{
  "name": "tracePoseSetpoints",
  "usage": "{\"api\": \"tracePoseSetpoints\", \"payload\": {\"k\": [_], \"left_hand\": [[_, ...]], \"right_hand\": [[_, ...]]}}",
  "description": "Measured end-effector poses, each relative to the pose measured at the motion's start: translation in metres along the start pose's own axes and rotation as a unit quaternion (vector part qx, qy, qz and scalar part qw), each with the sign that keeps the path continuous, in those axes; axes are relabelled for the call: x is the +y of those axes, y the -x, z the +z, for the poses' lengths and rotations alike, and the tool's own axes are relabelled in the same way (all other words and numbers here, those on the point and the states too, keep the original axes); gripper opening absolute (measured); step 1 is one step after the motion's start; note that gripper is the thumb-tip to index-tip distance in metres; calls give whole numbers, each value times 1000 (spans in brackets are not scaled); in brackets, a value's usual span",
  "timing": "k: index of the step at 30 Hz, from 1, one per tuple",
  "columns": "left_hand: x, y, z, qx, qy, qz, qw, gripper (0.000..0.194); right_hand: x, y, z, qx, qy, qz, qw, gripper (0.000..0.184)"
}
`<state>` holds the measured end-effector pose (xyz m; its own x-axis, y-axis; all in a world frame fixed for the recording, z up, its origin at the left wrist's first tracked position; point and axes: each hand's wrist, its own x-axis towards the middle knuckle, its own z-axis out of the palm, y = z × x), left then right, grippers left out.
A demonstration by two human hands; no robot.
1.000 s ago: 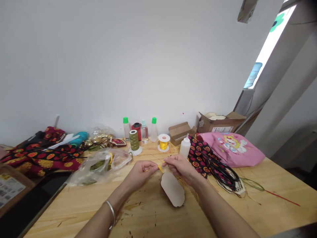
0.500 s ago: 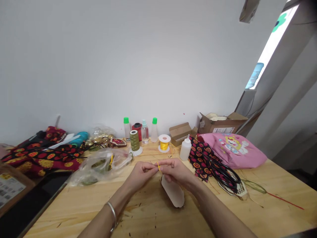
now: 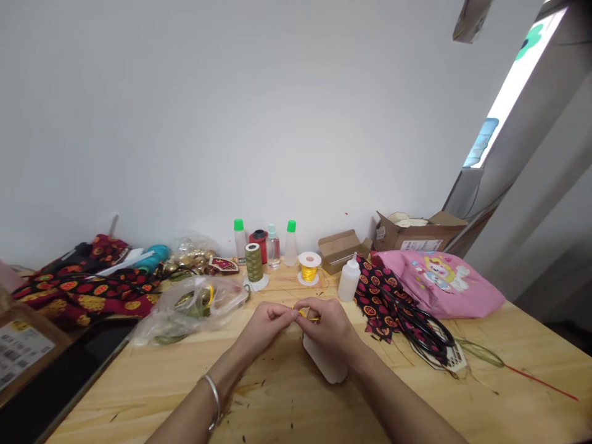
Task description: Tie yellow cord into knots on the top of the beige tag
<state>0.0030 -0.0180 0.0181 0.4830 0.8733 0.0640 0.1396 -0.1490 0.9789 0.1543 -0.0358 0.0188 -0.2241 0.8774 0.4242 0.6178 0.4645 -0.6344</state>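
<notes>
Fingertip to fingertip above the wooden table, both hands pinch a short yellow cord [image 3: 309, 318]. My left hand [image 3: 269, 322], with a silver bangle on its wrist, is closed with thumb and forefinger on the cord's left part. My right hand [image 3: 327, 327] curls round the other part, a bit of yellow showing between its thumb and forefinger. Under the right hand is a pale flat piece with a rounded, wavy edge [image 3: 326, 361]; its upper part is hidden by the hand, and I cannot tell whether it hangs or rests.
Behind the hands stand a yellow cord spool [image 3: 309, 273], an olive thread spool [image 3: 254, 264] and a white squeeze bottle [image 3: 348, 280]. A plastic bag [image 3: 189, 308] lies left. Black-handled scissors [image 3: 430, 330], patterned fabric [image 3: 377, 290] and a pink bag [image 3: 444, 283] lie right.
My right hand has turned and its fingers have curled in more, covering more of the pale piece. The yellow cord now shows inside the right hand's grip. The view has shifted slightly.
</notes>
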Motion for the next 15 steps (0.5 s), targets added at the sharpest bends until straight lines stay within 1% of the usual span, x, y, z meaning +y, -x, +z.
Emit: {"api": "tracePoseSetpoints", "payload": {"k": [2, 4, 7, 12, 15], "left_hand": [[-1, -1, 0, 1, -5, 6, 1000, 32], [-3, -2, 0, 4, -7, 2, 1000, 33], [-5, -3, 1, 6, -20, -21, 1000, 36], [-5, -3, 1, 2, -39, -60, 997, 34], [-2, -1, 1, -2, -28, -58, 998, 35]], "right_hand": [[1, 1, 0, 3, 22, -22, 1000, 19], [2, 1, -1, -2, 37, -29, 999, 19], [2, 0, -4, -14, 79, -19, 997, 18], [-3, -1, -9, -32, 154, -9, 988, 14], [-5, -1, -10, -37, 174, -16, 984, 14]]}}
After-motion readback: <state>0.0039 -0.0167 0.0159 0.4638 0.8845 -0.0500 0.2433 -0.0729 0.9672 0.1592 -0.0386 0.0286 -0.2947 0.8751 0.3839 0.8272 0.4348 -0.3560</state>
